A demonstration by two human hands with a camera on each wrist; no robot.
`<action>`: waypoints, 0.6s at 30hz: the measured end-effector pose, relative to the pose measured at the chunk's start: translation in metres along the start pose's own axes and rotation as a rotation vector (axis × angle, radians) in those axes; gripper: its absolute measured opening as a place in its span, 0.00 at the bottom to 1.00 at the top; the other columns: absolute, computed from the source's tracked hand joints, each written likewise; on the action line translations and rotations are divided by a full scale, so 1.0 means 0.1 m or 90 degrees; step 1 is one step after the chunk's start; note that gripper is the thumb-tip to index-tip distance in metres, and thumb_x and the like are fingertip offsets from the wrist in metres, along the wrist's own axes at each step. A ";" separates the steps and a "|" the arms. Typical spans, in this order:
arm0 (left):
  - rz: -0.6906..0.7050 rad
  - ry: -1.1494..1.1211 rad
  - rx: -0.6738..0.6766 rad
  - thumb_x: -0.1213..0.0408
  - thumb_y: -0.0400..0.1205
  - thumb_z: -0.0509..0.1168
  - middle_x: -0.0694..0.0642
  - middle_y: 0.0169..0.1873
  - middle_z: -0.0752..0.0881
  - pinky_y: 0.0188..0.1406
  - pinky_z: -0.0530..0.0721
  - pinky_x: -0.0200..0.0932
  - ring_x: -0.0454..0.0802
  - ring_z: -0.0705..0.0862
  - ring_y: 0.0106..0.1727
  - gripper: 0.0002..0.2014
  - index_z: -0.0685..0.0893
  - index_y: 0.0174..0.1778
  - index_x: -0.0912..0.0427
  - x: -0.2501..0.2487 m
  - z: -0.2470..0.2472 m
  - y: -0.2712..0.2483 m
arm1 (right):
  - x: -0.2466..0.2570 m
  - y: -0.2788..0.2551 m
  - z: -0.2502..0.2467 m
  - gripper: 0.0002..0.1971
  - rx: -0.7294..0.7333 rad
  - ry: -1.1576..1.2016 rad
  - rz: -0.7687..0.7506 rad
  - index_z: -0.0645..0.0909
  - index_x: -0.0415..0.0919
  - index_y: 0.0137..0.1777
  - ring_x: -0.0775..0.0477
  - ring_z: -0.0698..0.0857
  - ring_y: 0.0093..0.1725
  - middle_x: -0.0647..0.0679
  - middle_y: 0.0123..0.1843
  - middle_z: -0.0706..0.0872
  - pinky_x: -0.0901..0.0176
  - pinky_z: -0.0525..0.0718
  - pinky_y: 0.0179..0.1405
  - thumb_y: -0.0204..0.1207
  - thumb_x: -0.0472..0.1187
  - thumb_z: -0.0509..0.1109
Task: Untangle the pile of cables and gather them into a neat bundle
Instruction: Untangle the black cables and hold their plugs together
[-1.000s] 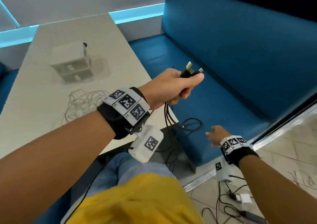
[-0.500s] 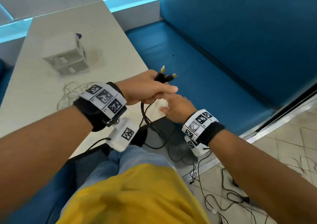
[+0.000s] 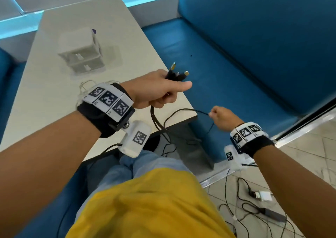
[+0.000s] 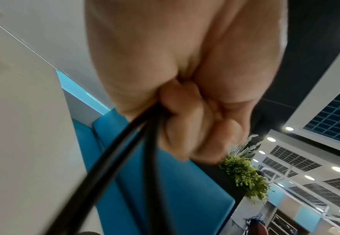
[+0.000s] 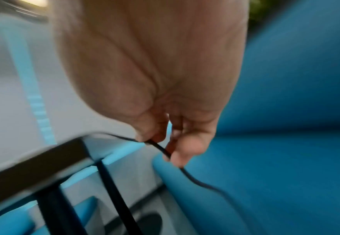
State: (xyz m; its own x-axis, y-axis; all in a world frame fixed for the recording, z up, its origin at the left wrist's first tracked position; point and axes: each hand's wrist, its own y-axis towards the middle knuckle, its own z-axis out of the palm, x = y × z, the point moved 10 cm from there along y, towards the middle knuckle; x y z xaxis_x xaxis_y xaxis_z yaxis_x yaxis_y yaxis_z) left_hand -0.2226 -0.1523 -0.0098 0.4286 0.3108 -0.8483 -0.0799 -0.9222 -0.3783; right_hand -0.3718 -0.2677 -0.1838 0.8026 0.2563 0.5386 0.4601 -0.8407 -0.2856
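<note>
Three black cable plugs (image 3: 177,73), one white cable tangle (image 3: 85,88), one two-drawer box (image 3: 81,53).

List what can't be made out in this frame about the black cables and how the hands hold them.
- Head view: the left hand hides the black cables inside its fist; only the plugs stick out.
- Head view: the table edge and the person's legs hide where the cables end.
- Left wrist view: blur keeps the cables from being counted.
- Right wrist view: motion blur smears the right hand pinching the thin cable; its far end is cut off.
</note>
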 end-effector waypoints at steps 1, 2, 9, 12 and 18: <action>-0.017 0.036 0.042 0.49 0.84 0.61 0.53 0.19 0.69 0.23 0.53 0.41 0.46 0.57 0.21 0.24 0.63 0.25 0.55 -0.02 0.12 0.01 | -0.25 -0.02 0.16 0.13 0.015 0.071 0.053 0.72 0.39 0.36 0.43 0.79 0.38 0.41 0.39 0.80 0.61 0.76 0.38 0.84 0.37 0.58; -0.033 0.066 0.079 0.47 0.85 0.59 0.54 0.19 0.70 0.23 0.53 0.42 0.47 0.57 0.21 0.26 0.62 0.24 0.55 -0.04 0.24 0.01 | -0.45 -0.06 0.36 0.14 0.043 0.132 0.109 0.72 0.39 0.34 0.43 0.79 0.34 0.41 0.35 0.79 0.63 0.78 0.33 0.83 0.36 0.58; 0.033 0.103 0.012 0.46 0.86 0.57 0.51 0.19 0.77 0.21 0.60 0.36 0.45 0.61 0.19 0.28 0.67 0.21 0.57 -0.22 0.32 0.16 | -0.70 0.01 0.68 0.09 0.029 0.282 0.211 0.79 0.35 0.57 0.38 0.86 0.36 0.37 0.47 0.81 0.48 0.90 0.34 0.82 0.32 0.60; 0.072 0.029 -0.060 0.47 0.86 0.57 0.55 0.23 0.76 0.22 0.64 0.36 0.45 0.63 0.20 0.27 0.66 0.22 0.55 -0.20 0.26 0.26 | -0.20 -0.05 0.10 0.08 -0.035 0.420 0.096 0.80 0.39 0.58 0.50 0.81 0.34 0.42 0.51 0.81 0.59 0.81 0.30 0.84 0.37 0.61; 0.100 -0.106 -0.197 0.43 0.86 0.54 0.54 0.22 0.68 0.21 0.63 0.38 0.47 0.63 0.19 0.28 0.64 0.24 0.55 -0.25 0.32 0.45 | 1.09 -0.61 -0.02 0.22 0.274 0.619 -0.218 0.85 0.51 0.58 0.50 0.82 0.63 0.54 0.56 0.88 0.51 0.77 0.68 0.71 0.63 0.70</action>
State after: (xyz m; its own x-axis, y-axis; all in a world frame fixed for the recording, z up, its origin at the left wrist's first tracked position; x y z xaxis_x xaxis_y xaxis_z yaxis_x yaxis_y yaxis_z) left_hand -0.2660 -0.1939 -0.0178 0.2782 0.1696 -0.9454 0.1539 -0.9794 -0.1304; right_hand -0.3131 -0.1894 -0.1060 0.0572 -0.1976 0.9786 0.8441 -0.5138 -0.1531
